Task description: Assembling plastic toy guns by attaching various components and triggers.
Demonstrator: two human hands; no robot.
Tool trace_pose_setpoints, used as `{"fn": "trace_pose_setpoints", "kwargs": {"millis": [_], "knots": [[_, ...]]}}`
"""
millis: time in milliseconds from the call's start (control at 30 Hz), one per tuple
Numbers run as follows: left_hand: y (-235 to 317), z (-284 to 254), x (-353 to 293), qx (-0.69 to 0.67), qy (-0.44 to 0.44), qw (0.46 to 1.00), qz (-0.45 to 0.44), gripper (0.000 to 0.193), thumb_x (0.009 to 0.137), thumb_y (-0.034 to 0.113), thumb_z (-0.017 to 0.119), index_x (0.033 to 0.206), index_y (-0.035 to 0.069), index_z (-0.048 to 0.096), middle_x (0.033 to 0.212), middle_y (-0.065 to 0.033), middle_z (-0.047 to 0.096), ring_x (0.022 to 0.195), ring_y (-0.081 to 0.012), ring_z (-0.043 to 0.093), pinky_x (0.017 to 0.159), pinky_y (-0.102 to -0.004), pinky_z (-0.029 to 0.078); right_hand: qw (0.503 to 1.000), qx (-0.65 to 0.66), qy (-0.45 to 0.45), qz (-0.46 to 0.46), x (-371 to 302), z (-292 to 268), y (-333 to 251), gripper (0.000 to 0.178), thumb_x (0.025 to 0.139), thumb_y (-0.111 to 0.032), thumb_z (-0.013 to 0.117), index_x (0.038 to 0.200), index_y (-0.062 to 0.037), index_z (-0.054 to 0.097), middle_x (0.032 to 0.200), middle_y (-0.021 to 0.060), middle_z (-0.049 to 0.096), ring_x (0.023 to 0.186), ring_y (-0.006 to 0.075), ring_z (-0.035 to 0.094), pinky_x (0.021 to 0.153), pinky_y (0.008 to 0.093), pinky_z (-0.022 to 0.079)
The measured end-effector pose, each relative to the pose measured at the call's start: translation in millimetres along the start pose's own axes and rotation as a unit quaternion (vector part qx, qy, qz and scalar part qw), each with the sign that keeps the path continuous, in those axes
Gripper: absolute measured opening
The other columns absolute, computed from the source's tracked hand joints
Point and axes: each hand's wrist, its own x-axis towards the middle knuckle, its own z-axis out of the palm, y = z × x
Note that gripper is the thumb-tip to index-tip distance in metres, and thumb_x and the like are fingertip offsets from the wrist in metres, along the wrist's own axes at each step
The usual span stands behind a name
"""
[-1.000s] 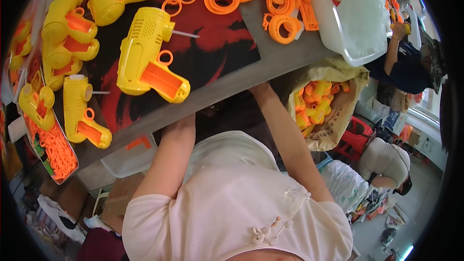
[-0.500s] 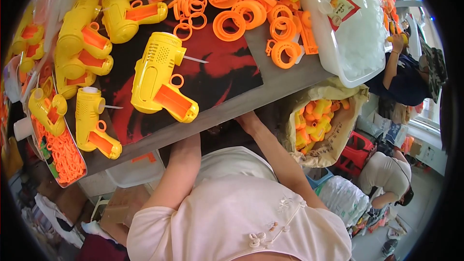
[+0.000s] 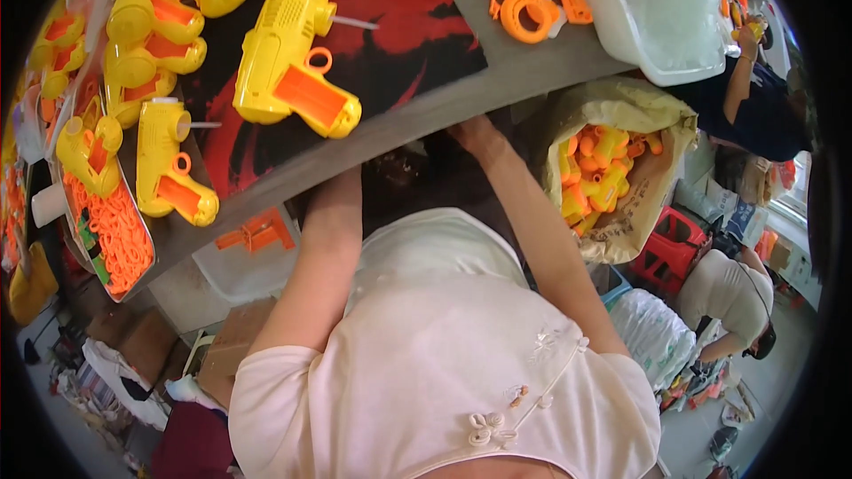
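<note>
Both my forearms reach under the front edge of the table [image 3: 399,124]. My left hand is hidden beneath the tabletop. Of my right hand [image 3: 477,135], only the back and wrist show at the edge; its fingers are out of sight. On the table above them lies a yellow toy gun [image 3: 271,58] with an open orange handle, a trigger ring and a thin pale rod sticking out. A smaller yellow toy gun [image 3: 160,155] with a similar rod lies to its left. Neither hand touches these guns.
More yellow gun shells [image 3: 146,0] lie at the far left, beside a tray of orange rings [image 3: 120,239]. Orange round parts [image 3: 524,13] and a white tub [image 3: 657,62] sit at the back right. A sack of yellow-orange pieces [image 3: 621,235] stands right of my arm. Two people work at the right.
The view has tipped downward, so the tabletop sits higher in the picture and more of my lap shows. My arms stay under the table edge; the toy guns keep their places.
</note>
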Motion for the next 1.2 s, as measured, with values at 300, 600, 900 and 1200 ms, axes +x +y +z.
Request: {"fn": "trace_pose_setpoints", "kwargs": {"millis": [300, 600, 900, 1200], "knots": [[-47, 15, -82, 0.043, 0.042, 0.998, 0.003, 0.051, 0.096, 0.036, 0.05, 0.138, 0.007, 0.043, 0.144, -0.0162, 0.041, 0.136, -0.0298, 0.036, 0.114, -0.0441, 0.029, 0.999, -0.043, -0.003, -0.013, 6, 26, -16, 0.031, 0.091, -0.023, 0.061, 0.119, -0.0118, 0.052, 0.114, 0.0056, 0.059, 0.105, 0.0196, 0.06, 0.086, 0.0374, 0.055], [-39, -9, -237, 0.056, 0.058, 0.98, 0.182, 0.048, 0.097, 0.023, 0.05, 0.137, -0.002, 0.041, 0.139, -0.019, 0.045, 0.132, -0.03, 0.04, 0.114, -0.0416, 0.031, 0.995, -0.103, -0.005, -0.02, -3, 38, -29, 0.037, 0.091, -0.03, 0.063, 0.123, -0.0134, 0.052, 0.119, 0.0063, 0.059, 0.108, 0.0207, 0.06, 0.094, 0.0385, 0.052], [-50, -20, -253, -0.001, 0.096, 0.973, 0.212, 0.036, 0.096, 0.015, 0.049, 0.128, -0.003, 0.048, 0.128, -0.0171, 0.052, 0.123, -0.0289, 0.049, 0.108, -0.0411, 0.042, 0.995, -0.093, -0.034, 0.0, -3, 36, -33, 0.042, 0.094, -0.036, 0.055, 0.126, -0.0102, 0.05, 0.118, 0.0078, 0.061, 0.101, 0.0198, 0.065, 0.089, 0.0356, 0.053], [-49, -24, -245, 0.003, 0.13, 0.969, 0.208, 0.032, 0.097, 0.014, 0.049, 0.124, -0.002, 0.052, 0.124, -0.0149, 0.056, 0.119, -0.026, 0.053, 0.106, -0.0401, 0.044, 0.993, -0.111, -0.026, -0.001, 1, 33, -30, 0.036, 0.096, -0.033, 0.053, 0.123, -0.0101, 0.052, 0.117, 0.0074, 0.062, 0.101, 0.0199, 0.064, 0.088, 0.0343, 0.053]]}}
